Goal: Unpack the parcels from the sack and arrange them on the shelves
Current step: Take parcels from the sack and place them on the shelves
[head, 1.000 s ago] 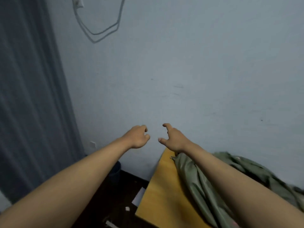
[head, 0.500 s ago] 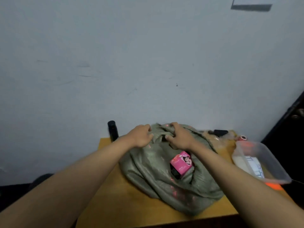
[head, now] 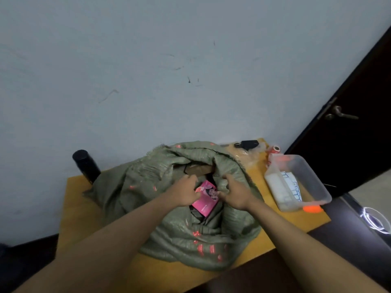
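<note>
A pale wall point(head: 148, 70) fills most of the view, with a dark door point(head: 359, 144) and its metal handle point(head: 340, 114) at the right. Against the wall stands a yellow wooden surface point(head: 78, 208). A green woven sack point(head: 179, 240), marked with red print, lies slumped over the middle of the surface, reaching from near the far edge to the near edge; its mouth gapes upward. Inside the mouth, a brown cardboard parcel point(head: 198, 169) shows toward the far side, and a pink box point(head: 205, 198) with a printed picture sits just in front of it, tilted.

At the right edge of the surface rests a clear plastic tub point(head: 313, 182) holding white paper items, with an orange lid point(head: 312, 208) showing beneath its near end. A black cylindrical bottle point(head: 85, 164) stands upright at the far left corner, touching the sack's edge. At the far right corner lie crumpled clear plastic point(head: 251, 156), a small black gadget point(head: 248, 144) and a red-and-white roll point(head: 275, 149).

The left hand point(head: 186, 192) has its fingers curled, gripping the left side of the pink box. The right hand point(head: 234, 194) is curled on the box's right side beside the sack's rim; whether it grips box or cloth cannot be told.
</note>
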